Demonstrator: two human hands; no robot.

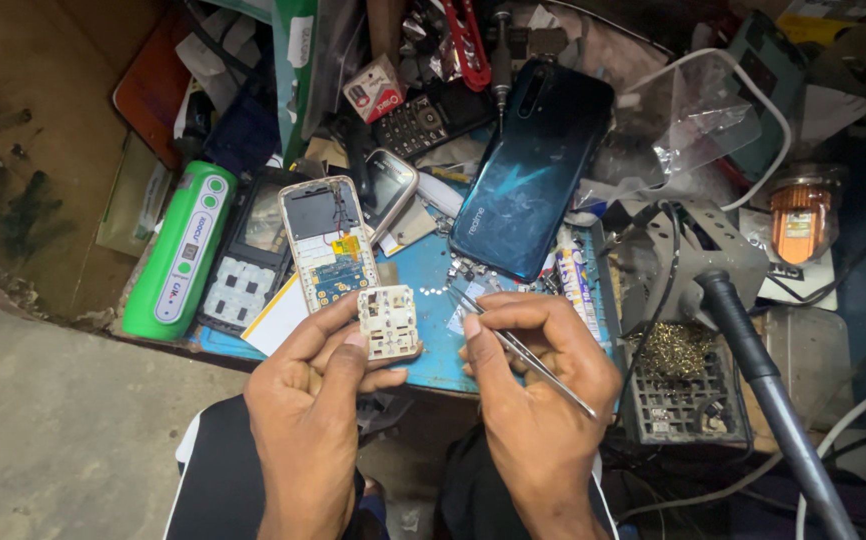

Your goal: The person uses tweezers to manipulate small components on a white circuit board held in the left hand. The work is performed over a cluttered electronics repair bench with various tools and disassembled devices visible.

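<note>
My left hand [313,400] holds a small white keypad membrane panel [389,321] between thumb and fingers, tilted up over the bench edge. My right hand [538,385] grips metal tweezers [518,348], their tips pointing up-left near the panel's right side. Just beyond the panel lies an opened keypad phone [323,240] with its circuit board showing, on a blue mat [433,280]. Several tiny screws are scattered on the mat near the tweezers' tips.
A dark blue smartphone [533,165] lies face down behind. A green cylindrical device [181,250] and another dismantled phone [248,255] sit at the left. At the right stands a soldering iron holder [698,260] with an iron handle [768,390] and brass wool [675,352]. Clutter fills the back.
</note>
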